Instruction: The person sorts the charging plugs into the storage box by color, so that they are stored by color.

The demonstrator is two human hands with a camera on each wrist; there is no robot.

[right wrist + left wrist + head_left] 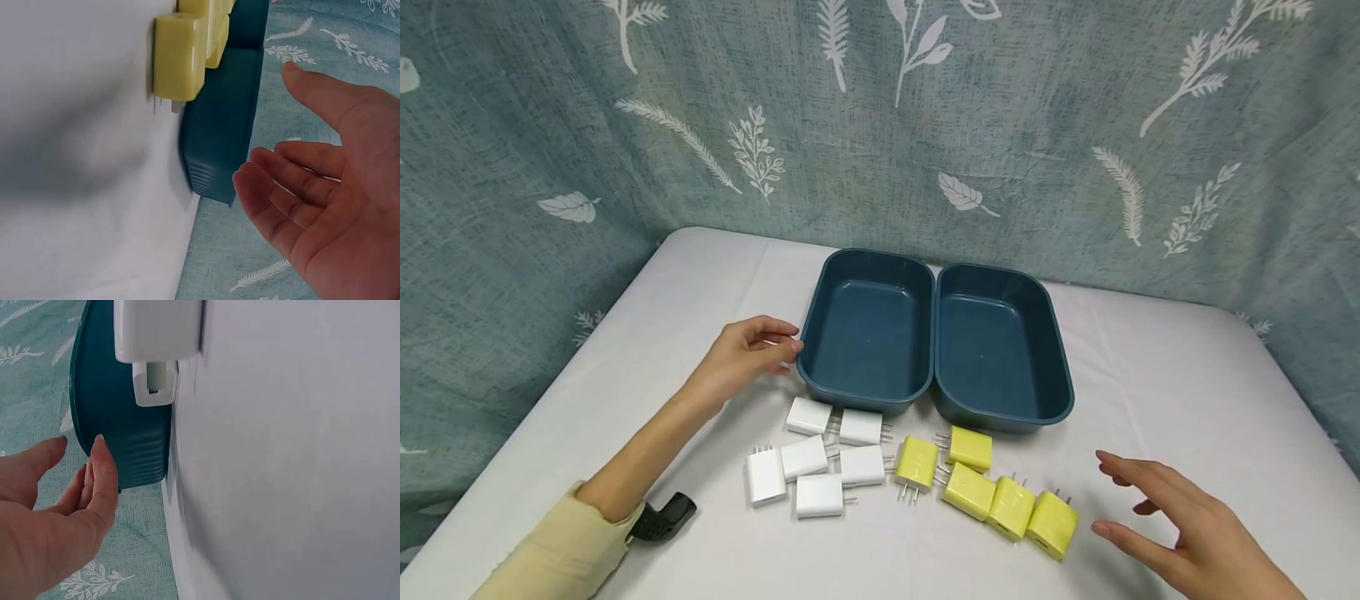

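Two dark blue bins stand side by side, the left bin (868, 342) and the right bin (1000, 358), with nothing inside either. My left hand (752, 350) is at the left bin's outer left rim, thumb and fingers apart; whether it touches the rim I cannot tell. In front of that bin lie several white plug chargers (820, 496). Several yellow plug chargers (1011, 507) lie in front of the right bin. My right hand (1183, 525) hovers right of the yellow chargers, fingers loosely bent and holding nothing; the right wrist view shows its bare palm (356, 231).
A white cloth (1157, 392) covers the table. Behind it and at the sides hangs a blue-green curtain (880, 150) with white leaf prints. On the left wrist is a black strap device (662, 517).
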